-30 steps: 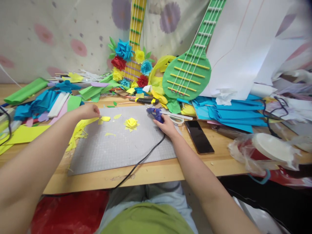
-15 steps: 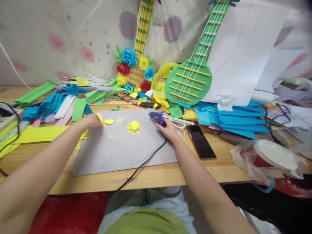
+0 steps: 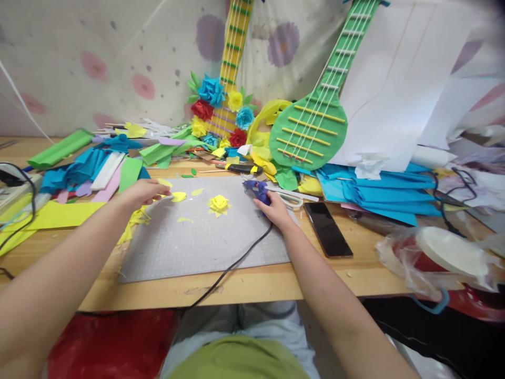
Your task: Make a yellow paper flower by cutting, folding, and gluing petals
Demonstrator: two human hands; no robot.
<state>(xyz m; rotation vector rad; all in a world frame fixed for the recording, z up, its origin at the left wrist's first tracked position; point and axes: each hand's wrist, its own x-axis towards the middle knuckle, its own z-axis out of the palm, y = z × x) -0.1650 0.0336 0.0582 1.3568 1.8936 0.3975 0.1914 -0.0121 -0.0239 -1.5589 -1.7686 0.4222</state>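
Note:
My right hand (image 3: 273,206) is closed around a blue hot glue gun (image 3: 256,190) at the right edge of a grey cutting mat (image 3: 189,252). Its black cord (image 3: 236,261) runs down over the table's front edge. At the mat's left back corner, my left hand (image 3: 149,192) is open, fingers stretched out over yellow paper petals. One yellow petal (image 3: 179,197) lies just right of the fingertips, and another petal (image 3: 197,192) beyond it. Between my hands sits a yellow paper flower (image 3: 219,205) with pointed outer petals.
Behind the mat lean a green paper lute (image 3: 310,129) and a yellow one (image 3: 224,118) decked with paper flowers. Coloured paper strips (image 3: 82,166) heap at the left, blue sheets (image 3: 379,192) at the right. A phone (image 3: 328,230), scissors (image 3: 291,199) and a cutter (image 3: 244,168) lie near.
The fingers of my left hand have spread, and the hand has shifted slightly over the petals. My right hand keeps the glue gun in place. The view has moved a little.

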